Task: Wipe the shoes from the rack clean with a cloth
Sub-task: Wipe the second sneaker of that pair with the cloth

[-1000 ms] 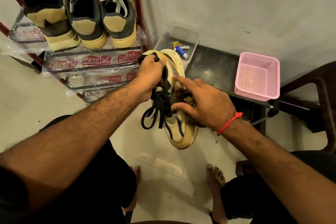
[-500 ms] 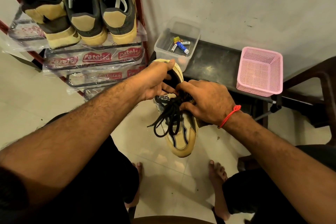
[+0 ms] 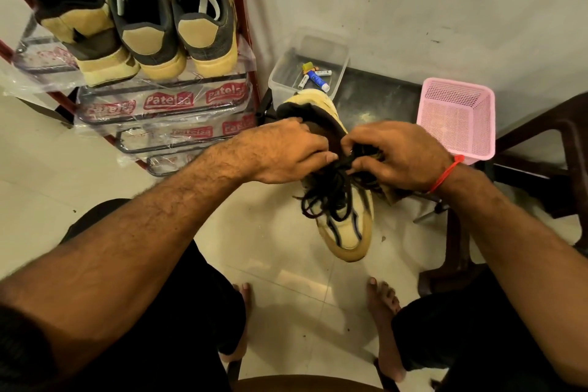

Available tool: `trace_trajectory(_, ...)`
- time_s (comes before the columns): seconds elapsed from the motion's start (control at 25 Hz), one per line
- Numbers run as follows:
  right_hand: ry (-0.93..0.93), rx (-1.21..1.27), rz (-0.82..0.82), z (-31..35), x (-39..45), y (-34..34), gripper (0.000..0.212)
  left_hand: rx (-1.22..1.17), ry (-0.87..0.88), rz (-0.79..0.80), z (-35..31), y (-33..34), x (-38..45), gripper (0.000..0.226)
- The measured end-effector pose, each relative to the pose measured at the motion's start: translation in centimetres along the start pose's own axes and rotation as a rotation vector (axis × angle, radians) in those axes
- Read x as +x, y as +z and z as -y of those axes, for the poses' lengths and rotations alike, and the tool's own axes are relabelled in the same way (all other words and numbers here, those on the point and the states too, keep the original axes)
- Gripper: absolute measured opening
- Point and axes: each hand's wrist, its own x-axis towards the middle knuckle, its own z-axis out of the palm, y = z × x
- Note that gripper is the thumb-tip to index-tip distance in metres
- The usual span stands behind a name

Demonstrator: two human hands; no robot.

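At the far left, a red metal shoe rack (image 3: 245, 25) wrapped in clear printed plastic stood against the pale wall. Three tan-and-dark-grey lace-up shoes (image 3: 149, 19) sat side by side on its upper shelf, heels facing out and reaching the shelf's front edge. The shelves below them showed only the plastic wrap. Pale floor tiles (image 3: 280, 289) lay open in front of the rack and between the person's bare feet.

In the middle, the left hand (image 3: 283, 153) gripped the collar of a cream-yellow sneaker with black laces (image 3: 346, 232), fingers curled over its dark opening. The sneaker was held in the air above the floor, toe pointing down toward the person. The right hand (image 3: 397, 156), with a red thread at the wrist, pinched the bunched black laces at the tongue, fingers clamped together on them. A brown cloth (image 3: 393, 194) peeked out beneath that hand.

Behind the sneaker, a clear plastic tub (image 3: 286, 73) holding small tubes sat at the left end of a dark low surface (image 3: 381, 99). A pink mesh plastic basket (image 3: 458, 118) stood at its right edge, just beside a dark brown chair (image 3: 569, 137).
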Motion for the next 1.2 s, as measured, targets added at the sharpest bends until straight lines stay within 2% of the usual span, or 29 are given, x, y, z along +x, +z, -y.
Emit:
trace_trajectory(0.08,0.035,0.032,0.027,-0.8,-0.6,-1.0,0.020,0.047,0.028,0.041,0.0,0.3,0.2,0.034)
trace_trajectory(0.16,0.084,0.075,0.031,-1.1,-0.9,-1.5,0.018,-0.046,0.048,0.057,-0.4,0.3,0.2,0.025)
trace_trajectory(0.24,0.116,0.122,0.017,-1.2,-0.9,-1.7,0.018,-0.227,0.064,-0.035,-0.5,0.4,0.1,0.014)
trace_trajectory(0.32,0.169,0.174,-0.039,-1.6,-0.8,-1.6,0.018,-0.337,0.027,-0.147,-0.6,0.6,0.4,0.014)
trace_trajectory(0.4,0.282,0.215,-0.181,-1.9,-0.6,-1.6,0.014,-0.531,-0.137,-0.163,-0.7,1.2,0.8,0.023)
trace_trajectory(0.52,0.542,0.290,-0.487,-2.0,0.0,-1.7,0.017,-1.006,-0.553,-0.156,-0.5,2.0,1.3,0.029)
trace_trajectory(0.6,0.645,0.378,-0.556,-1.5,0.1,-2.0,0.024,-1.119,-0.716,-0.184,-0.2,2.3,1.4,0.029)
trace_trajectory(0.72,0.557,0.453,-0.465,0.3,0.1,-2.1,0.033,-1.123,-0.745,-0.226,-1.0,1.9,1.5,0.030)
trace_trajectory(0.84,0.310,0.371,-0.240,3.2,0.5,0.1,0.056,-1.134,-0.712,-0.243,-2.2,1.8,1.6,0.024)
trace_trajectory(0.92,0.175,0.248,-0.098,5.0,0.8,2.5,0.061,-1.256,-0.761,-0.287,-2.3,2.0,1.6,0.022)
trace_trajectory(0.96,0.129,0.154,-0.089,5.1,0.9,3.3,0.058,-1.315,-0.776,-0.314,-2.0,2.3,1.6,0.024)
trace_trajectory(1.04,0.121,0.006,-0.197,3.5,1.1,3.4,0.044,-1.338,-0.717,-0.335,-1.6,2.4,1.5,0.022)
trace_trajectory(1.2,0.344,-0.031,-0.323,-0.2,1.2,1.6,0.029,-1.283,-0.627,-0.363,-1.8,2.2,1.5,0.026)
